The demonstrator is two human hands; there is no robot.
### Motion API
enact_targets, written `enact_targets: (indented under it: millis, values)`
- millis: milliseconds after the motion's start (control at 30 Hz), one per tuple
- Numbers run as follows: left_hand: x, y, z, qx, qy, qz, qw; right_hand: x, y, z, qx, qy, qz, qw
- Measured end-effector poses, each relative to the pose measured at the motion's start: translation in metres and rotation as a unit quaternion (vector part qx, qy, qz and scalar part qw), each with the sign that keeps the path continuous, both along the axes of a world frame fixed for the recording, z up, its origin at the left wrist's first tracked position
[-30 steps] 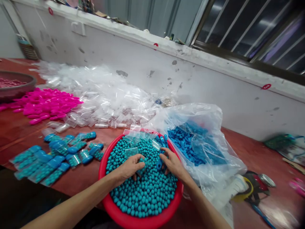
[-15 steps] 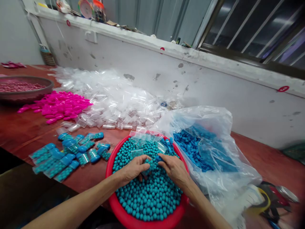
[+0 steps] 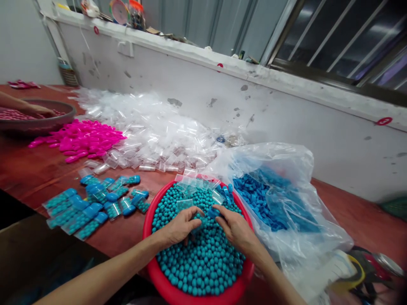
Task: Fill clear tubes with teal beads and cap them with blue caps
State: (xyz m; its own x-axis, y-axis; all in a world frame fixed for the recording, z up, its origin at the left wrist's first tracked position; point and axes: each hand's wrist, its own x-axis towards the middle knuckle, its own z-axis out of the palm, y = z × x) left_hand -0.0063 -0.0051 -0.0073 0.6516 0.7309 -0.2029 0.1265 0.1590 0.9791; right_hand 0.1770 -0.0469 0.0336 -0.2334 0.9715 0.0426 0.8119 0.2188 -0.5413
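Note:
Over a red basin [image 3: 149,254] full of teal beads [image 3: 200,267], my left hand [image 3: 181,224] is closed around a small clear plastic case, mostly hidden by my fingers and blending with the beads. Beside it, my right hand [image 3: 235,226] pinches a blue cap [image 3: 213,212] between thumb and forefinger. Cap and case are close, with a small gap seeming to lie between them. Several clear empty cases [image 3: 184,204] and a few more blue caps [image 3: 227,192] rest on the beads along the basin's far side.
Filled cases with blue caps [image 3: 92,212] lie left of the basin. Behind are a heap of clear cases [image 3: 152,127] and pink caps [image 3: 89,137]. A plastic bag [image 3: 295,156] of blue caps stands right. Another person's hand [image 3: 40,111] reaches into a bowl [image 3: 68,116] far left.
Another person's hand has come into the bowl at the far left. The view has shifted slightly. My hands stay over the basin, with the left turned a little and the case less visible.

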Motion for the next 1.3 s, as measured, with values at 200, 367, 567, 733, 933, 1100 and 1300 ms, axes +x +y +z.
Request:
enact_targets:
  millis: [200,367,567,733,933,1100,1300]
  values:
    - [0.003,-0.001,0.0,0.013,-0.043,0.007,0.999,-0.017,0.007,-0.023,-0.13,0.314,-0.046,0.939]
    - [0.003,-0.003,0.002,-0.006,-0.062,0.01,0.998,-0.021,0.006,-0.025,-0.16,0.374,-0.058,0.912]
    - [0.003,-0.006,0.002,-0.023,-0.069,0.039,0.997,-0.027,-0.002,-0.015,-0.036,0.242,-0.081,0.966]
    - [0.003,-0.008,0.004,-0.03,-0.086,0.046,0.995,-0.024,-0.005,-0.017,-0.033,0.214,-0.065,0.974]
    - [0.005,-0.009,0.003,-0.025,-0.098,0.054,0.993,-0.026,-0.007,-0.016,-0.001,0.179,-0.063,0.982]
    - [0.007,-0.01,-0.001,-0.022,-0.101,0.085,0.991,-0.028,-0.006,-0.011,0.07,0.104,0.022,0.992]
    - [0.004,-0.01,0.001,0.002,-0.075,0.096,0.992,-0.015,-0.003,-0.009,0.013,0.163,0.048,0.985]
